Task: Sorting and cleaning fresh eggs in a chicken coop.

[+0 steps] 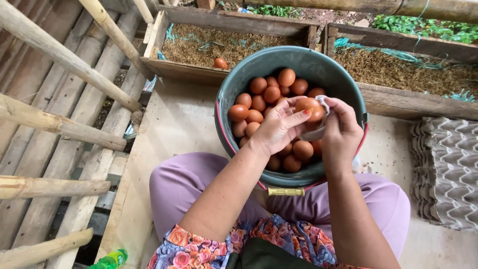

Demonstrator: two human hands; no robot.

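Both hands, left hand (279,127) and right hand (341,130), clasp one egg (309,107), seemingly with cloth (323,102); bucket (239,79) on plank floor (174,124).

Bucket (239,82): dark green plastic, smooth, slight sheen. Eggs (259,94): brown shell, smooth, matt. Egg (309,107) held in both hands: same finish; white cloth (318,130) against it is soft, woven. Nest boxes (179,69): rough unpainted wood, filled with coarse dry husk. Egg trays (448,169): grey moulded paper pulp, matt, fibrous.
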